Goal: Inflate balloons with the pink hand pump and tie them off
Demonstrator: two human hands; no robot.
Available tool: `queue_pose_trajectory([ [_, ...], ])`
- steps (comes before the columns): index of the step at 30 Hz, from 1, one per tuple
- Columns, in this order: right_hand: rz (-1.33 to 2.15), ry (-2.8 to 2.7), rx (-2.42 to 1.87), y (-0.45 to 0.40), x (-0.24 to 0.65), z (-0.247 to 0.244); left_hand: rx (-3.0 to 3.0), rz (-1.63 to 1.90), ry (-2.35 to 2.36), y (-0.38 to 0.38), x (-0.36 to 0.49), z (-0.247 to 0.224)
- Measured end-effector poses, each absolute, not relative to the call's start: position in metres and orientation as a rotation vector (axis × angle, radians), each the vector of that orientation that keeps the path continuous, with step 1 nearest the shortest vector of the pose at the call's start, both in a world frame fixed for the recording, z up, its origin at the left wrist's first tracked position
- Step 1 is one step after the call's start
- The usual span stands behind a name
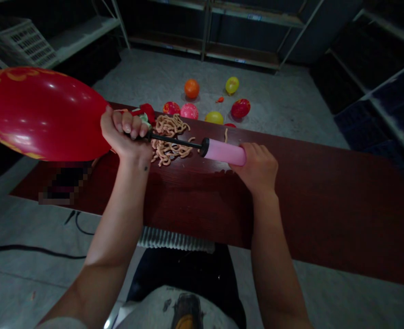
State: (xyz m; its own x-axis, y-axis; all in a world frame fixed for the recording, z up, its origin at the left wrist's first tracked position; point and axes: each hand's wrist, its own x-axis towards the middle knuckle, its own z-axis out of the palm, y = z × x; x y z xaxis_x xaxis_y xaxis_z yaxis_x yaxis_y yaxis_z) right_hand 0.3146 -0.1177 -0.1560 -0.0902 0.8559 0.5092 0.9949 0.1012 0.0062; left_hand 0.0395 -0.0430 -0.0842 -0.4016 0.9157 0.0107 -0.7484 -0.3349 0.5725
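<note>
A hand balloon pump stretches between my hands, its pink barrel [224, 152] to the right and its black rod [174, 139] drawn out to the left. My right hand [257, 167] is wrapped round the right end of the barrel. My left hand [124, 130] is closed round the black end of the rod. A large inflated red balloon [47, 114] with yellow printing extends left from that hand, its neck hidden by the fingers. Beyond and below the rod, a pile of tan, wavy strands [169, 144] lies on the dark red table [325, 196].
Several inflated balloons rest on the floor beyond the table, among them an orange balloon [191, 88] and a yellow balloon [232, 85]. Metal shelves [243, 55] line the back. A white crate [30, 43] is at the upper left, and a black cable [34, 249] crosses the floor.
</note>
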Motion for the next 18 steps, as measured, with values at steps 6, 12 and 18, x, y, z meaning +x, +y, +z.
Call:
queue_pose_trajectory([
  [6,-0.28,-2.161,-1.769,-0.121,0.279,-0.154,0.399,1.833,0.695,-0.039,0.052,-0.092],
  [12,-0.045,-2.186,-1.813,-0.119,0.247,-0.161,0.39,1.889,0.677,-0.033,0.071,-0.104],
  [18,0.095,-2.073,-1.852,-0.117,0.24,-0.162,0.324,1.884,0.702,-0.03,0.075,-0.093],
])
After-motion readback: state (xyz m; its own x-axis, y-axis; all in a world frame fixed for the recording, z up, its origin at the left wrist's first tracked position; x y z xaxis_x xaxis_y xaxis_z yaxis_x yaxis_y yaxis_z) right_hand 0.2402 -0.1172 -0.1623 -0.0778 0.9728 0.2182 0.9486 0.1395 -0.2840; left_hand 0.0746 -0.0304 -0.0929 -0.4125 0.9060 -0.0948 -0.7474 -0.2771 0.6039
